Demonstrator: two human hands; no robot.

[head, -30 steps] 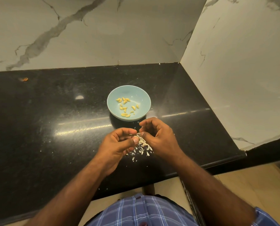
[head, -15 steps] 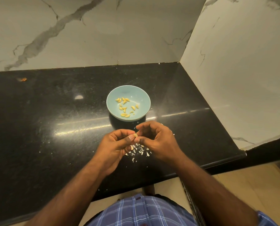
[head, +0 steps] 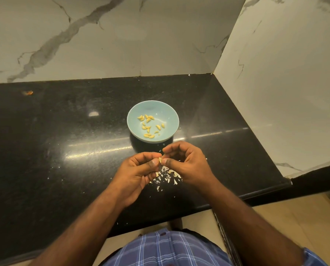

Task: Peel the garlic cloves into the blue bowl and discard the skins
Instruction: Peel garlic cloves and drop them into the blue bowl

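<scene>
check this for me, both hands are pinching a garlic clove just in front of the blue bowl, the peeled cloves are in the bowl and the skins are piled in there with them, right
Not quite. The head view shows the skins scattered on the black counter beneath the hands, not in the blue bowl. The rest holds: left hand and right hand pinch a garlic clove in front of the bowl, and the peeled cloves are inside it.

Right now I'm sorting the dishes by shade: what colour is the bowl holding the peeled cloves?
Pale blue bowl, plain and unpatterned; head view.
</scene>
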